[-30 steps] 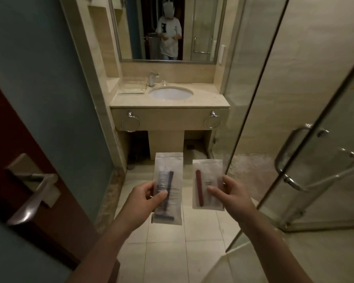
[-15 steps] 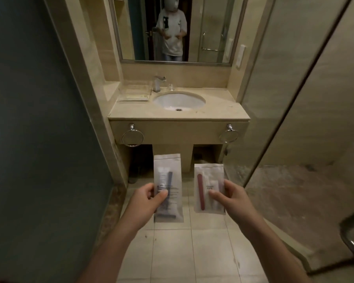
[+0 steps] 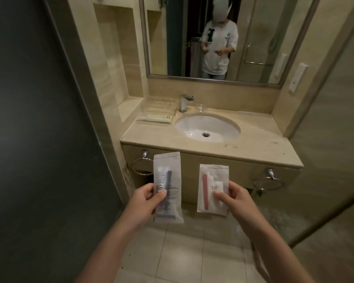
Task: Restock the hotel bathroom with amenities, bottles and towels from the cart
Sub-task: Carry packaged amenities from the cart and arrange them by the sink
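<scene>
The left grip was clamped on a tall clear shaving packet, with the thumb across the front and the fingers behind its left edge. The packet was held upright in the air, and a blue razor showed through the film. The right grip pinched a shorter vanity packet in the same way, thumb on the front and fingers behind its right edge. A red nail file stood on end inside it, with some white pieces beside it that were too small to tell apart. The two packets hung side by side, apart from each other, in front of the vanity and above the tiled floor.

Behind the packets, two chrome towel rings hung on the vanity's front panel, the left ring just beside the shaving packet and the right ring near the right grip. Above them lay the beige stone worktop with a white oval basin sunk into it. A square chrome tap stood at the basin's back edge, and a small clear dish sat just beside the tap. A clear tray sat at the worktop's back left corner.

A framed mirror on the wall above reflected a person in a white top holding both packets. A dark wall rose on the left and a glass shower panel on the right.
</scene>
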The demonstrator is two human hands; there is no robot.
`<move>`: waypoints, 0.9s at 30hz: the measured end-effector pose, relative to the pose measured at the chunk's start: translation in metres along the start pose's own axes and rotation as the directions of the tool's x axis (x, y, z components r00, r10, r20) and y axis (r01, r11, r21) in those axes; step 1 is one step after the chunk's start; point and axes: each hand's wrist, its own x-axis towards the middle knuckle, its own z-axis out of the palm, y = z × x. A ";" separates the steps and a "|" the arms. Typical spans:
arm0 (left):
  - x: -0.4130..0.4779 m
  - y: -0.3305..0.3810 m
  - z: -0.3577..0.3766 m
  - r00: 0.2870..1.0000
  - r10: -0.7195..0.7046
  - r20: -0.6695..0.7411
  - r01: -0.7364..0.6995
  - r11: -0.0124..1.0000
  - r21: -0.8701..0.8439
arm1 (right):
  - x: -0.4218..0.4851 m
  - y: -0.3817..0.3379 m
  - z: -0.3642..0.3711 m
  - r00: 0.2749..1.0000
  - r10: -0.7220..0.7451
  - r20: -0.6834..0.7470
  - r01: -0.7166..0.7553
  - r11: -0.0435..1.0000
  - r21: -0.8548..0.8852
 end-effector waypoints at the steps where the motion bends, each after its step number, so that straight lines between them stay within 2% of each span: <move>1: 0.014 0.003 0.002 1.000 -0.007 -0.015 0.007 1.000 -0.011 | 0.018 -0.003 -0.004 1.000 0.001 0.011 -0.001 1.000 0.003; 8: 0.099 0.008 0.008 0.995 -0.056 -0.080 0.053 0.998 -0.030 | 0.117 -0.008 -0.008 0.991 0.011 0.132 -0.013 1.000 0.013; 15: 0.205 0.013 -0.009 0.994 -0.070 -0.079 0.070 0.998 0.003 | 0.216 -0.012 0.012 0.992 0.012 0.126 -0.011 1.000 -0.006; 20: 0.289 0.028 -0.042 0.995 -0.080 -0.059 0.078 0.996 -0.034 | 0.294 -0.026 0.039 0.994 0.041 0.106 -0.040 0.999 -0.009; 27: 0.379 0.042 -0.080 0.993 -0.114 -0.003 0.114 0.993 0.035 | 0.385 -0.035 0.070 0.991 0.069 0.116 -0.067 0.997 -0.025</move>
